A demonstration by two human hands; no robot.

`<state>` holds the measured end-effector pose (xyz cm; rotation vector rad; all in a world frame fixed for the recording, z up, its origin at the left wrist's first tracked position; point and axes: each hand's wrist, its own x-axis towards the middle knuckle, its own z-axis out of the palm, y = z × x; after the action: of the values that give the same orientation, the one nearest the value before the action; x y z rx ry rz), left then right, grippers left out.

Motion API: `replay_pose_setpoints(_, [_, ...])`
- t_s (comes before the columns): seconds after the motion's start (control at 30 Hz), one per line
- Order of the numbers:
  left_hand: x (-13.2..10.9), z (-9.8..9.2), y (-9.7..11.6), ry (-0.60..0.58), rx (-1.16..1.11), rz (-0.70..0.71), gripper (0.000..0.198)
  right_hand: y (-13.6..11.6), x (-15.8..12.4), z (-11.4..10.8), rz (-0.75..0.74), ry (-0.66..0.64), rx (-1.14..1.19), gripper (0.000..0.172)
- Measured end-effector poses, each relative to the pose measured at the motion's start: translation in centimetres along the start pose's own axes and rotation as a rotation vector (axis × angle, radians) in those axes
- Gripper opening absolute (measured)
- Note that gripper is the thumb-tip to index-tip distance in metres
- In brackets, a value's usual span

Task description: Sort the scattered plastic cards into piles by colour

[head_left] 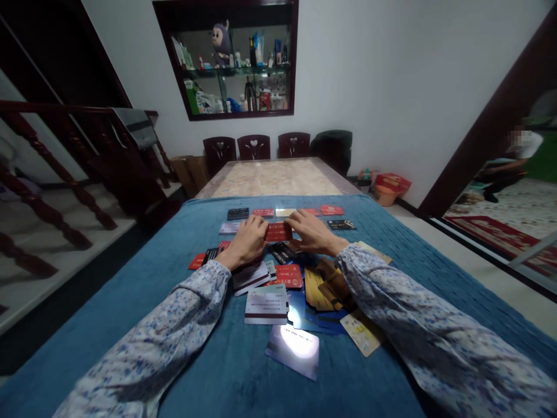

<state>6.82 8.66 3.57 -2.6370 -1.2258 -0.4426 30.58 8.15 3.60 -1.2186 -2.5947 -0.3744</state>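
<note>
Between my two hands is a red card (278, 232), gripped at both ends. My left hand (249, 239) pinches its left end, and my right hand (314, 232) holds the right end. Just below it lies a black card (282, 252), partly hidden. Nearer to me spreads a loose pile with red cards (288, 276), gold cards (319, 290), blue cards (304, 316) and a pale card with a dark stripe (266, 305). Closest to me, a silvery card (293, 350) catches a bright glare. Beyond my hands, several cards form a row, including a black card (238, 214) and a red card (332, 210).
A blue cloth (209, 360) covers the near part of the marble-topped table (278, 177). Dark chairs (253, 148) stand at the far end. Wooden railings (56, 168) are on the left. Through the doorway at right, a person (509, 162) sits.
</note>
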Motion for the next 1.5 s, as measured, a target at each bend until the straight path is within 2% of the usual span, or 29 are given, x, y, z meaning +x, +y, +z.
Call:
replay_pose_setpoints(0.2, [0.9,-1.2,-1.3,-0.068,0.114,-0.044,0.035,0.4,2.5,-0.5,0.000,-0.062,-0.043,0.040])
replay_pose_setpoints(0.63, [4.7,-1.6,-5.0,-0.195,0.158,-0.115,0.032,2.6,7.8,-0.1,0.026,-0.125,-0.022,0.025])
replay_pose_setpoints(0.87, [6.2,-0.5,-6.6,-0.230,0.116,-0.141,0.031,3.4,9.7,0.9,0.064,-0.176,-0.007,0.023])
replay_pose_setpoints(1.1, [7.9,1.1,-8.4,-0.286,0.079,-0.159,0.030,4.1,11.4,2.3,0.109,-0.239,-0.023,0.031])
replay_pose_setpoints(1.5, [9.9,3.5,-10.1,-0.371,0.052,-0.194,0.035,5.3,13.0,4.6,0.154,-0.316,0.000,0.034])
